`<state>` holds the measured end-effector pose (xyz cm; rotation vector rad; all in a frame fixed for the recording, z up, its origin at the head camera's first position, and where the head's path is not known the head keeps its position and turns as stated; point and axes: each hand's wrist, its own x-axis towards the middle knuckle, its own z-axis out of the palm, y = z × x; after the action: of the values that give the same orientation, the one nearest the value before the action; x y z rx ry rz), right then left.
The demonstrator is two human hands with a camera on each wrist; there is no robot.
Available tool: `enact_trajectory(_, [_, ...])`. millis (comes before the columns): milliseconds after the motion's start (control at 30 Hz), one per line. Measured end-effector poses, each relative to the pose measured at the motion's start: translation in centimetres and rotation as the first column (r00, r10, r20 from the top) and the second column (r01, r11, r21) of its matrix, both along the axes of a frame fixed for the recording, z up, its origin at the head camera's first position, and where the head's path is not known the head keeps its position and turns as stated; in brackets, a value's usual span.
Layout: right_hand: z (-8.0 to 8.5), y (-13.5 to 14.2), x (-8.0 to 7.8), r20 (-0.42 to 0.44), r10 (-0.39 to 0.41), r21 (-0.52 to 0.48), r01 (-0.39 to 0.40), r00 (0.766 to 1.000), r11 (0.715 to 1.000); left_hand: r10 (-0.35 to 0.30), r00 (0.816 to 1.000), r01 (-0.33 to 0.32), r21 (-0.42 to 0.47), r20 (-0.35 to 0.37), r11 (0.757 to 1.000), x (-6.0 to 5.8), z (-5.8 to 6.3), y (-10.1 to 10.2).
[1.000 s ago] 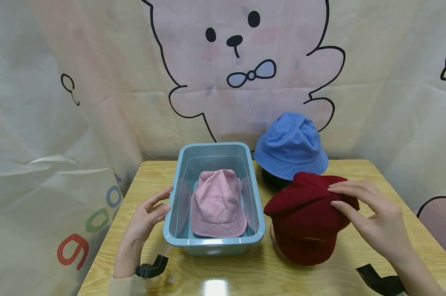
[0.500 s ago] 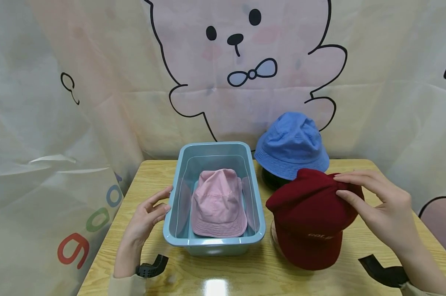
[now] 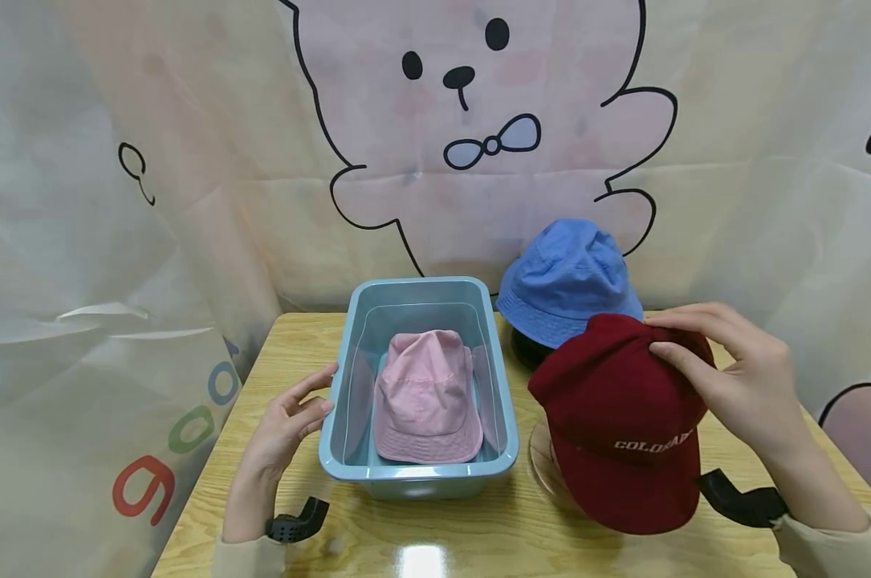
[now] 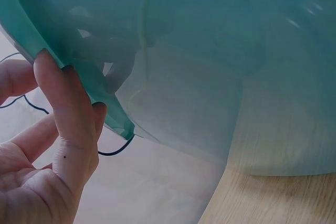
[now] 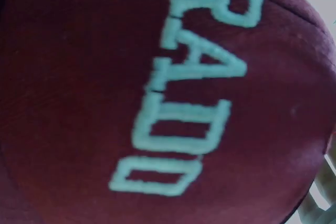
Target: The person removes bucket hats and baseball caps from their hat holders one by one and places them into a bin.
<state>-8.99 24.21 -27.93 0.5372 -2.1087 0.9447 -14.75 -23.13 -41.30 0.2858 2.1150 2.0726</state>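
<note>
My right hand point(image 3: 746, 369) pinches the crown of a dark red baseball cap point(image 3: 616, 401) between thumb and fingers, on the right of the table. The cap tilts with its brim down towards me, and white letters show on its front; the lettering point(image 5: 181, 124) fills the right wrist view. Against the outer left rim of a light blue plastic basin point(image 3: 419, 472) rest the fingertips of my left hand point(image 3: 283, 429). Those fingers point(image 4: 68, 119) lie along the rim in the left wrist view. Inside the basin is a pink hat point(image 3: 428, 401), brim facing me.
Behind the red cap, a blue bucket hat point(image 3: 572, 281) sits on a black base point(image 3: 527, 350). A round wooden base point(image 3: 547, 470) shows partly under the red cap. The wooden table point(image 3: 301, 337) ends at a printed curtain point(image 3: 211, 160) at the back and left.
The red cap has risen and shifted right in my right hand, showing more of its lettering and the wooden base beneath. My left hand and the basin stay put.
</note>
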Motion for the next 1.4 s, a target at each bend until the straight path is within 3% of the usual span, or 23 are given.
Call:
enact_trajectory(200, [1.0, -0.2, 0.5, -0.027, 0.050, 0.008, -0.050, 0.998, 0.999, -0.001, 1.000, 0.001, 0.004, 0.003, 1.000, -0.1, -0.1, 0.0])
enact_trajectory(600, [3.2, -0.4, 1.9, 0.005, 0.007, 0.113, -0.007, 1.000, 0.994, -0.004, 1.000, 0.004, 0.009, 0.006, 1.000, -0.1, 0.1, 0.0])
enact_trajectory(933, [4.9, -1.3, 2.7, 0.102, -0.046, 0.199, 0.025, 0.994, 0.980, 0.007, 1.000, -0.007, -0.001, 0.011, 1.000, 0.0, 0.1, 0.0])
enact_trajectory(1233, [5.5, -0.7, 2.3, 0.116, 0.032, 0.124, -0.046, 0.993, 0.991, 0.004, 1.000, -0.004, 0.000, 0.004, 1.000, -0.1, 0.1, 0.1])
enact_trajectory(1400, [6.1, -0.8, 2.1, 0.108, 0.021, 0.144, -0.036, 0.994, 0.989, 0.007, 1.000, -0.007, -0.006, 0.007, 1.000, 0.0, 0.0, 0.0])
